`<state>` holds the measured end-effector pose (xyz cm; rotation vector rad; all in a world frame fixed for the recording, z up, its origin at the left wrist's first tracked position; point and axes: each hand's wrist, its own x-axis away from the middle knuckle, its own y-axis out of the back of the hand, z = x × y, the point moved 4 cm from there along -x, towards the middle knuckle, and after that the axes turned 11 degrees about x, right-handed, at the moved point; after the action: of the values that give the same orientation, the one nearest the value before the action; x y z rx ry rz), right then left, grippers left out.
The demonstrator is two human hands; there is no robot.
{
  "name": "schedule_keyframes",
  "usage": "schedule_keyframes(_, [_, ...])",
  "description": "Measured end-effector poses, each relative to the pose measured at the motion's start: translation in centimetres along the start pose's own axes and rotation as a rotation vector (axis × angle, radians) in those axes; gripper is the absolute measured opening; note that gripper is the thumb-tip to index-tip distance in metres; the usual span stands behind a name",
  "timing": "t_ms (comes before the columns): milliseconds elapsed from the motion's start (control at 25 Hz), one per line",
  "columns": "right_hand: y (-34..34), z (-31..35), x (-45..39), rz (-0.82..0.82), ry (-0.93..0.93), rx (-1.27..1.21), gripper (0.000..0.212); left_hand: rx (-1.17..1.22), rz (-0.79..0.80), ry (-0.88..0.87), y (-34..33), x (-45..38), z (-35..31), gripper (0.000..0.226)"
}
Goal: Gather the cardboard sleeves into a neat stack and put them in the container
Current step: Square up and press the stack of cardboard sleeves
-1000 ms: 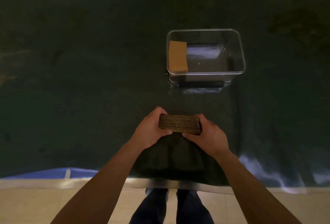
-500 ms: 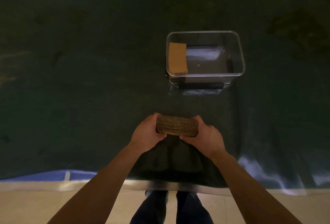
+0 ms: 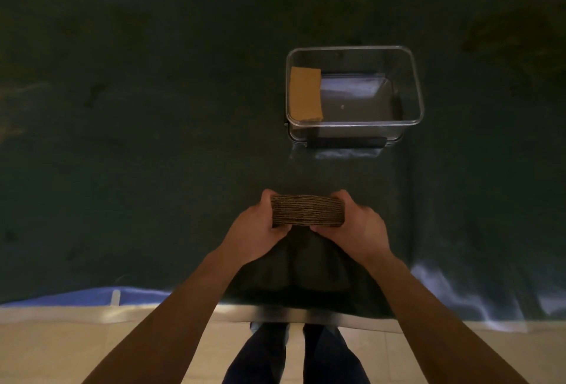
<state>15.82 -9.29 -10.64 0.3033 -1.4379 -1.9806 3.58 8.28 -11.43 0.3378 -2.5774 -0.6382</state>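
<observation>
A thick stack of brown cardboard sleeves (image 3: 307, 211) is squeezed between both my hands, its layered edges facing me. My left hand (image 3: 255, 232) grips its left end and my right hand (image 3: 352, 229) grips its right end, above the dark table near its front. The clear plastic container (image 3: 418, 89) stands farther back and to the right. Inside it, one tan cardboard sleeve (image 3: 305, 93) leans against the left wall; the container's floor beside that sleeve is bare.
The table is covered by a dark green sheet (image 3: 137, 138) with a blue strip (image 3: 76, 296) at its front left edge. Below the edge are a pale tiled floor (image 3: 61, 353) and my legs (image 3: 294, 353).
The stack has levelled out in my hands and sits squarer than a second ago; my hands have shifted slightly left and forward with it.
</observation>
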Motion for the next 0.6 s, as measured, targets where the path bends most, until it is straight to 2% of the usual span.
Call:
schedule_keyframes(80, [0.18,-0.08,-0.01,-0.024,0.007,0.026,0.053,-0.017,0.007,-0.010,-0.17,0.07,0.14,0.049])
schedule_keyframes(200, [-0.21,-0.20,0.26,0.068,-0.039,0.012,0.053,-0.054,0.027,0.013,-0.46,0.01,0.26,0.047])
schedule_keyframes(360, [0.39,0.02,0.03,-0.011,-0.005,0.024,0.053,-0.023,-0.002,-0.009,0.10,-0.22,0.23,0.045])
schedule_keyframes(520, [-0.01,0.17,0.53,0.092,-0.025,-0.074,0.048,-0.080,0.005,0.003,-0.40,0.00,0.34,0.045])
schedule_keyframes(600, [0.32,0.18,0.33,0.042,-0.005,-0.050,0.047,-0.064,-0.017,-0.012,-0.13,-0.10,0.44,0.044])
